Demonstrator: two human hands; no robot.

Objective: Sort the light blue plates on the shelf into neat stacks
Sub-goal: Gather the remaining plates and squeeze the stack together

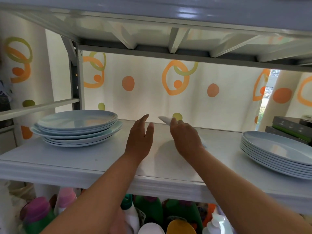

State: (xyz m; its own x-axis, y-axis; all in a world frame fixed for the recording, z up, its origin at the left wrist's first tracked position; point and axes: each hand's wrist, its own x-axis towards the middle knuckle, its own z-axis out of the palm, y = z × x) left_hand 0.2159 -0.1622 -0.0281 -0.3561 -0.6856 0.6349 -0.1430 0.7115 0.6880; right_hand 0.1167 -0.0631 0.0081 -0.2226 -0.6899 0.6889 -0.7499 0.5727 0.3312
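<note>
Light blue plates stand in two stacks on the shelf. The left stack is near the left end. Its upper plates sit shifted against the wider lower ones, so its side is uneven. The right stack is at the right end and reaches toward the front edge. Its plates lie evenly, and the picture border cuts it. The two stacks are well apart.

I see both hands over the middle part of the shelf, between the stacks. The left hand is spread loosely with straight fingers and holds nothing; I cannot tell if it touches the surface. The right hand is just beside it, with fingers curled around a pale plate, which is blurred. One edge of it shows beyond the fingertips, toward the back edge, and a small piece shows under the wrist. This plate is tilted and off the shelf, with a shadow below it.

Behind the right stack, at the right back corner, lie dark boxes with green edges, one on another. Behind the shelf hangs a white curtain with orange and green rings and dots. An upper shelf is close above. Under the front edge, the lower level is filled with bottles with pink, green, yellow and white caps. The forearms pass in front of some of them.
</note>
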